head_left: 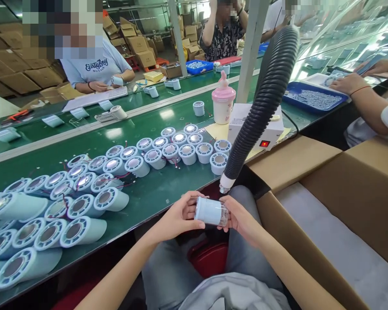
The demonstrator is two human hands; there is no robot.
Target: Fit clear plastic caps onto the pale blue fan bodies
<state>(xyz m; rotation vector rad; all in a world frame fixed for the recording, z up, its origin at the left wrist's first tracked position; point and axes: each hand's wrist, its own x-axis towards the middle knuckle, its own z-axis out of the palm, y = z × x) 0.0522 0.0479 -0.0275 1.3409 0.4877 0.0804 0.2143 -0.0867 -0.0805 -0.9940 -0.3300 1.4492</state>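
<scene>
Between my two hands, above my lap, lies a light-blue cylindrical housing (210, 211) on its side, with a clear plastic part (224, 215) at its right end. The fingers and thumb of my left hand (189, 214) wrap around its blue left end. My right hand (235, 214) grips the clear end. Just above hangs the white metal-tipped nozzle (225, 183) of a black corrugated hose (263, 92), apart from the housing. On the green bench left of my hands stand several similar blue cylinders (84, 230), some with thin red and black wires.
An open cardboard box (291, 172) with a white lining stands at my right. Behind the hose are a white box with a lit red switch (245, 125) and a pink-lidded cup (223, 103). Co-workers sit across the green bench (148, 185) and at the right, near a blue tray (313, 97).
</scene>
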